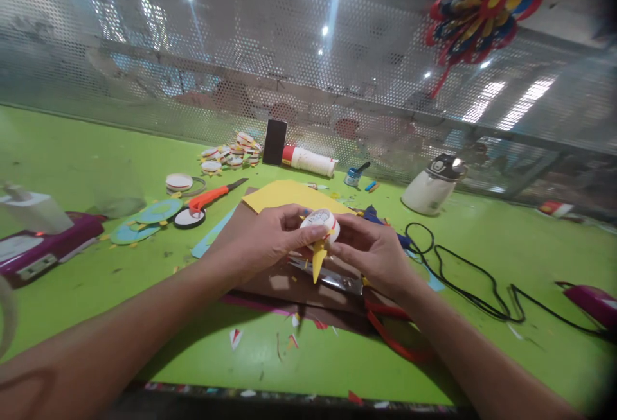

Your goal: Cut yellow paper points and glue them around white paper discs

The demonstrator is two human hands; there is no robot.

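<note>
Between my hands is a small white paper-cup base [319, 219], its round top facing me and a red and yellow band around its side. A pointed yellow paper piece [318, 261] hangs from its front. My left hand [282, 234] is closed on the cup base, thumb across its front edge. My right hand [369, 246] is closed on its right side, with the fingertips partly hidden behind it. Under the hands lie brown sheets [270, 279] and a yellow sheet [284, 194]. Red-handled scissors [393, 327] rest on them below my right hand.
An orange utility knife [209, 198] and tape roll [189, 217] lie left, near blue paper discs [159, 211]. At the back are several finished cup pieces [234, 150], a phone [274, 142] and stacked paper cups [311, 160]. A black cable [475, 298] runs along the right.
</note>
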